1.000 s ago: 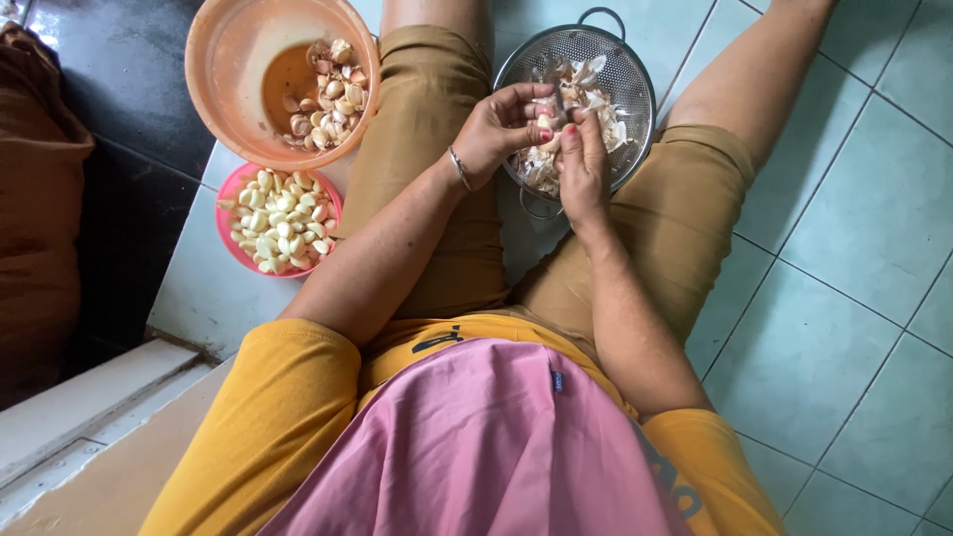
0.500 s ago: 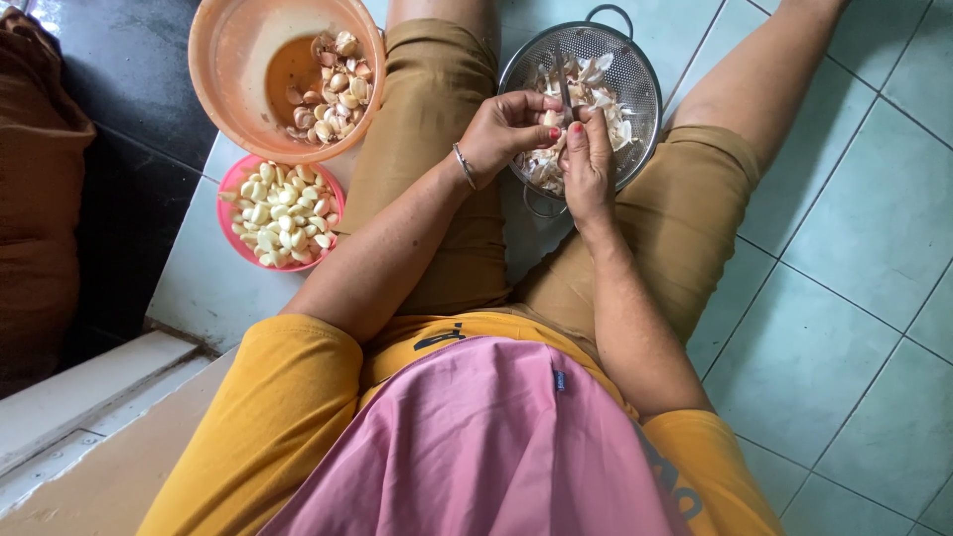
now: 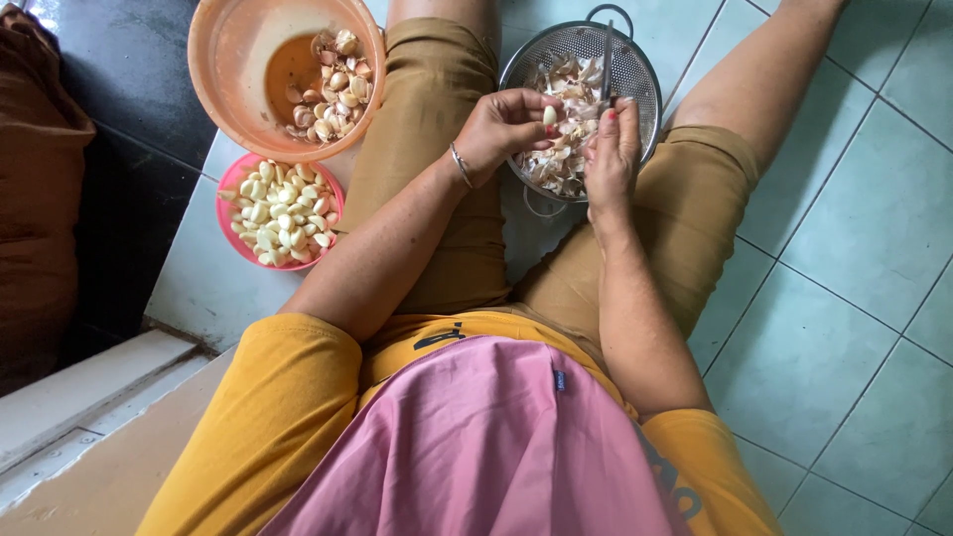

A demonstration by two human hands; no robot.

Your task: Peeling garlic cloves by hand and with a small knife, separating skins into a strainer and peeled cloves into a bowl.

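Garlic clove (image 3: 549,115), smooth and pale, sits pinched in the left hand (image 3: 506,127) above one round metal mesh colander (image 3: 581,99) of papery skins, right hand (image 3: 612,149) closed on a thin knife (image 3: 607,62), beside two round plastic bowls, one orange (image 3: 228,60), one pink (image 3: 230,189).

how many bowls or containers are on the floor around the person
3. An orange tub of unpeeled garlic sits far left; a small pink bowl of peeled cloves lies just below it; a metal colander of skins sits between the legs, under the left hand and right hand.
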